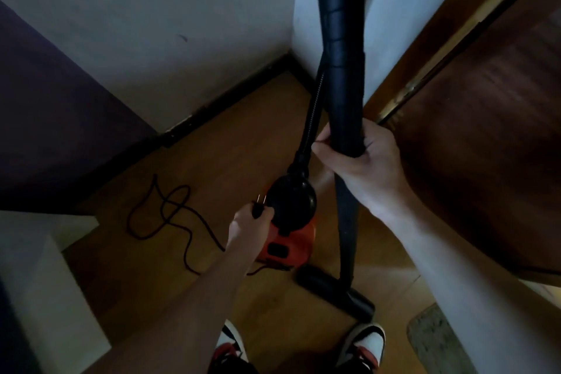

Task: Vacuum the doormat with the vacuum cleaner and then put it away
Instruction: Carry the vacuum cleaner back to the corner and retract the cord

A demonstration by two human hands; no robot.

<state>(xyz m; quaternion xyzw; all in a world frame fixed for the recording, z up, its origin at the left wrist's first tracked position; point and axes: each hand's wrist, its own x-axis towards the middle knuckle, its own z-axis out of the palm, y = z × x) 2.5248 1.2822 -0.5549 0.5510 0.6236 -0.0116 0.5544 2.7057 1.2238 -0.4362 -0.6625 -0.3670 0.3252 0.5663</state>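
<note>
An orange and black vacuum cleaner (288,240) stands on the wooden floor in a corner. Its black wand (343,76) rises upright in front of me, and my right hand (361,167) grips it around the middle. The floor nozzle (334,291) rests on the floor just ahead of my shoes. My left hand (247,225) holds the power plug (258,208), prongs pointing up, right beside the vacuum's black top. The black cord (170,215) lies in loose loops on the floor to the left. A corner of the grey doormat (434,340) shows at the bottom right.
White walls (182,24) with a dark skirting board meet in a corner just behind the vacuum. A brown wooden door (491,130) stands at the right. A pale cabinet or box (39,282) sits at the lower left, dark furniture (45,118) above it.
</note>
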